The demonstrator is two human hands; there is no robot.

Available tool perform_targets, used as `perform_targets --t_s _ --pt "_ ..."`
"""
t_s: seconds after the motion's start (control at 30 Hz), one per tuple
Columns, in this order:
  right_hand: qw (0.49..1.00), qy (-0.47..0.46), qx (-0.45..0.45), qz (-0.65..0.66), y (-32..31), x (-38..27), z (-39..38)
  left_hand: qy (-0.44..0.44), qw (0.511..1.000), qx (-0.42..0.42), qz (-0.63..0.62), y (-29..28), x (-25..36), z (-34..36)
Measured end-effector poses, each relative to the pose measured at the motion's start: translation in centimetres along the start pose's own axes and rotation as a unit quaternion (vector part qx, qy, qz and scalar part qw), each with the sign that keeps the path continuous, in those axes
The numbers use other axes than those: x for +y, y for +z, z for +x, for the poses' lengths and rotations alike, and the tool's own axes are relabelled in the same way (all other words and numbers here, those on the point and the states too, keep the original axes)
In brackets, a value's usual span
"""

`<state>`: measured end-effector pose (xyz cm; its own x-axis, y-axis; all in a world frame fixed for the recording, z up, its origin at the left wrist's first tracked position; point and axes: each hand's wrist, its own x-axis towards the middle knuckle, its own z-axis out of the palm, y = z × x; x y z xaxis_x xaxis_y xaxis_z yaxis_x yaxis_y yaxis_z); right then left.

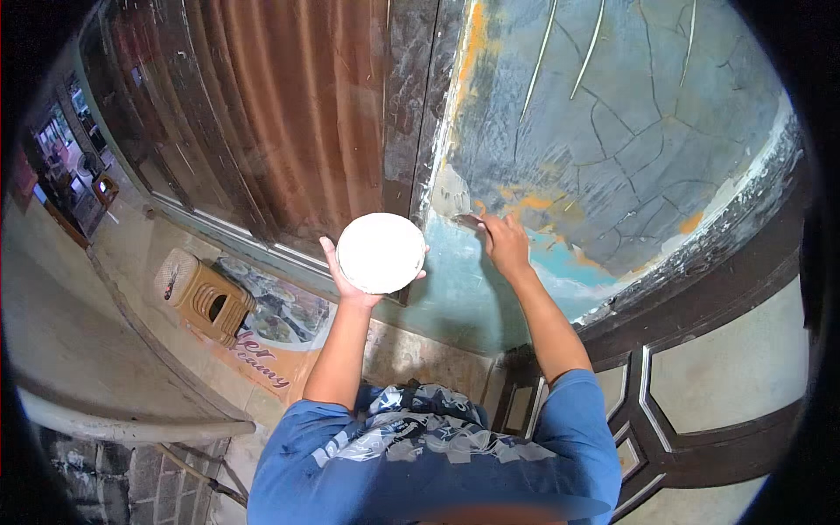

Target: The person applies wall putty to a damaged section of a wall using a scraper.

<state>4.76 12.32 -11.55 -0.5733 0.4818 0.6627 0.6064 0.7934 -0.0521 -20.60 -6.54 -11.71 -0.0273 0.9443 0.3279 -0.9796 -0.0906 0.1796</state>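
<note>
My left hand [353, 292] holds up a round white tub [381, 252] from below, its fingers spread round the side. The tub's face is so bright that its contents cannot be made out. To the right, my right hand [507, 245] grips a putty knife [469, 220], its blade at the wall near the left edge of the painted area. Beside the blade is a pale grey smear of filler [450, 191]. The wall [604, 149] is patchy grey-blue with orange and turquoise spots and dark crack-like lines. Below the knife its surface is plain pale green.
A tan plastic stool [210, 297] lies on a printed sheet [284, 359] on the floor at left. Behind the tub are dark wood-framed panes with a brown curtain [289, 114]. Dark panelled woodwork [717, 385] curves along the right. A pale pipe [131, 429] runs at lower left.
</note>
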Motion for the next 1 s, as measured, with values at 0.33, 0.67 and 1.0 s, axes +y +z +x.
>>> perform_targets --t_s 0.33,0.67,1.0 --pt "1.0 -0.006 -0.013 -0.023 0.9 -0.5 -1.3 -0.008 1.0 0.029 0.007 -0.1 0.2 0.1" --pt "1.0 -0.003 0.007 -0.006 -0.1 -1.5 -1.3 -0.022 1.0 -0.007 -0.005 -0.2 -0.1 0.2" --pt "0.998 -0.022 0.066 -0.003 0.0 -1.2 -0.6 -0.008 1.0 0.026 0.002 -0.1 -0.1 0.1"
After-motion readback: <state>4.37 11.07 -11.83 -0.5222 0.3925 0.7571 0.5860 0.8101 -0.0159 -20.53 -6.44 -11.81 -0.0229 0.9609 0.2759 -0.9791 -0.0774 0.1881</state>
